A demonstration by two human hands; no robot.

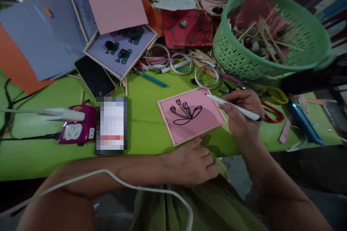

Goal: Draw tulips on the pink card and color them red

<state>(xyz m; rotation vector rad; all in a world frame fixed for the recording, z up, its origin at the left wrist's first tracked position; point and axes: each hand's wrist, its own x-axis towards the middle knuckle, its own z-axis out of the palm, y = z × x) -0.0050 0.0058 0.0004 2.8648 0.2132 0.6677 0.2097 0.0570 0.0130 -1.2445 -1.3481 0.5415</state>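
Observation:
A pink card (200, 130) framed with thin wooden strips lies on the green table, bearing a black drawing of flowers (185, 112) with leaves. My right hand (244, 115) grips a white marker (234, 106), its black tip just over the card's upper right part. Near the card's lower edge rests my left hand (192, 162), its index finger by the frame and the other fingers loosely bent and apart, holding nothing.
Phones (94, 76) (111, 126) and a magenta power socket (77, 126) are on the left. Behind stand a framed purple card (105, 61), tape rings (181, 63), pens and a green basket (230, 50) of sticks and stones. Scissors (273, 113) lie right; a white cable (108, 173) crosses my left arm.

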